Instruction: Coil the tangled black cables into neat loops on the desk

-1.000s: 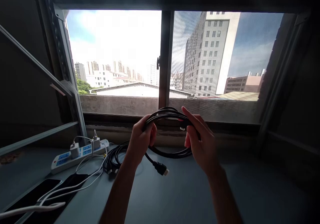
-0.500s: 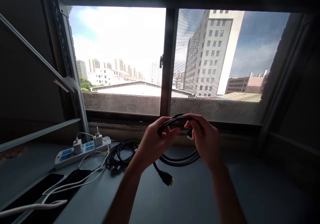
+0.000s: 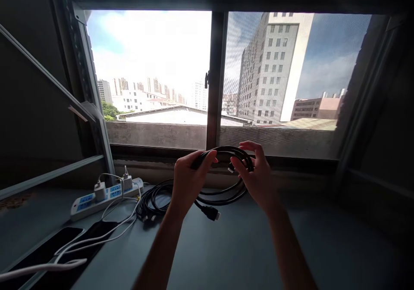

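A black HDMI cable (image 3: pixel 223 202) hangs in a loose coil between my two hands, above the desk. My left hand (image 3: pixel 191 180) is closed on the coil's left side, thumb laid over the strands. On the right side, my right hand (image 3: pixel 257 176) has the strands between its thumb and fingers, with the index finger lifted away. One cable plug (image 3: pixel 230 168) pokes out by my right thumb tip. The other plug (image 3: pixel 211 213) dangles below the coil, its metal end pointing right. Part of the coil is hidden behind both hands.
Left of my hands, another bundle of black cables (image 3: pixel 157 199) lies on the grey desk (image 3: pixel 239 255). A white power strip (image 3: pixel 106 198) holds two chargers, with white cords (image 3: pixel 106 237) running over dark flat devices (image 3: pixel 42 249). A window (image 3: pixel 155 83) stands behind the desk.
Both hands and the coil have moved slightly left. My right hand's fingers have loosened and spread around the coil. The dangling plug has shifted up and left.
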Demonstrator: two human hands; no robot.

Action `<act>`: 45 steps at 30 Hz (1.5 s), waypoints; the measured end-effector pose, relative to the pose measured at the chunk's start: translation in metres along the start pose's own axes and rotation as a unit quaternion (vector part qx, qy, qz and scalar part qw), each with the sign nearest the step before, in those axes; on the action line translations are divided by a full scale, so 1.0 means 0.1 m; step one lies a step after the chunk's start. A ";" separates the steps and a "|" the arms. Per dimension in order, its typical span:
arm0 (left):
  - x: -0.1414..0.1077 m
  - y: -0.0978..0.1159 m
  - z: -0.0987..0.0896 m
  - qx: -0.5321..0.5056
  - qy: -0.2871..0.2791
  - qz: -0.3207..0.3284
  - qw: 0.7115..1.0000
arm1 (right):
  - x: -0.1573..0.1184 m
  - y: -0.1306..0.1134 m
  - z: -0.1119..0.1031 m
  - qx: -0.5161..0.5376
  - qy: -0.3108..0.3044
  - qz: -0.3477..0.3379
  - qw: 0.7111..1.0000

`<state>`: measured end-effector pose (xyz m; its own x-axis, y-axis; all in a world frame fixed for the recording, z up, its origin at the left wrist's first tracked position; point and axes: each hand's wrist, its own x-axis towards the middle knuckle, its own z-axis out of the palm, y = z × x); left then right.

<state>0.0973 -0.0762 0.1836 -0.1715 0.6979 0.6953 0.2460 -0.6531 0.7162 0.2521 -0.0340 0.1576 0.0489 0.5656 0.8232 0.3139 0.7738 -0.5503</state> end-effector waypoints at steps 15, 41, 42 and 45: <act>-0.01 -0.02 -0.13 -0.117 0.084 0.070 0.987 | -0.15 -0.38 -0.04 -0.068 -0.026 -0.015 0.997; -0.15 0.12 -0.05 -0.122 -0.056 0.063 0.989 | -0.16 -0.40 -0.13 0.065 0.035 -0.023 0.997; -0.16 0.16 -0.04 -0.111 -0.062 0.064 0.990 | -0.15 -0.38 -0.15 0.062 0.027 -0.021 0.997; -0.16 0.20 -0.02 -0.093 -0.044 0.071 0.992 | -0.13 -0.36 -0.18 0.068 -0.007 -0.010 0.998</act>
<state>0.1028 -0.1009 0.1865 -0.0618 0.6130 0.7876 0.0805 -0.7835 0.6162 0.2576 -0.0743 0.1691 0.0314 0.5530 0.8326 0.1826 0.8158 -0.5487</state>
